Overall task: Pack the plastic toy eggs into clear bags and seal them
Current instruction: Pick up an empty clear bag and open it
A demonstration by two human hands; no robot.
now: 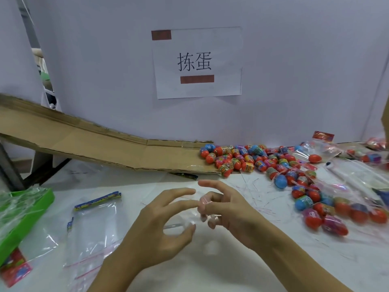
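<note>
Both hands meet at table centre, fingertips nearly touching. Left hand (160, 226) fingers spread and bent, right hand (227, 211) fingers curled, together pinching thin clear bag (185, 218), barely visible between them. Loose pile of toy eggs (248, 160), mostly red with coloured wrappers, lies far right at foot of sloping cardboard ramp (88, 142). Filled bags of eggs (328, 209) right of hands. Empty clear bags (94, 228) flat on white table (210, 270), left of hands. Green tray (23, 218) at left edge. Paper sign (197, 62) on back wall.
</note>
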